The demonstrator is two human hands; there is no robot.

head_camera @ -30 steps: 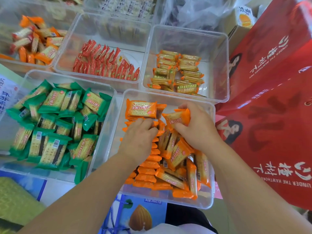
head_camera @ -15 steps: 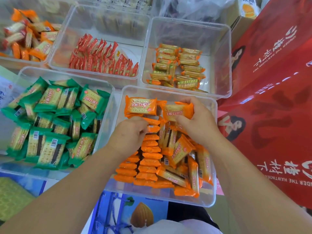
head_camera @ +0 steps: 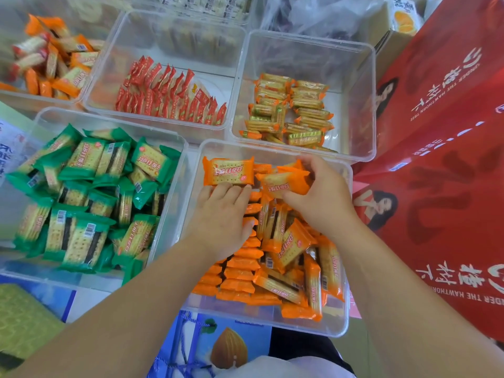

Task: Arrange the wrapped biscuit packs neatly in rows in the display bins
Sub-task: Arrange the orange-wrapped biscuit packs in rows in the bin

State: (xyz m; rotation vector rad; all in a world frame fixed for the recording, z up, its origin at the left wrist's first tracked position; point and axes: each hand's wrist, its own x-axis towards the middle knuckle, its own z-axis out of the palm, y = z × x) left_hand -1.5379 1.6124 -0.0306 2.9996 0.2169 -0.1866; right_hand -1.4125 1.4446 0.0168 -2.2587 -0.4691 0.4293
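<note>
Clear plastic bins (head_camera: 362,85), five in view, hold packs; in the near right one the right hand (head_camera: 319,197) grips one orange pack (head_camera: 283,182) while the left hand (head_camera: 223,214) presses flat on a row (head_camera: 240,268).

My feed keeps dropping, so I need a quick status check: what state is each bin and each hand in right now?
Orange-pack bin: left column stacked in a row, right side jumbled.
Green-pack bin: packs jumbled, unsorted.
Red-pack bin: packs standing in rows.
Yellow-pack bin: two rough columns, partly full.
Left hand: palm down, pressing on the orange row.
Right hand: gripping one orange pack.
</note>
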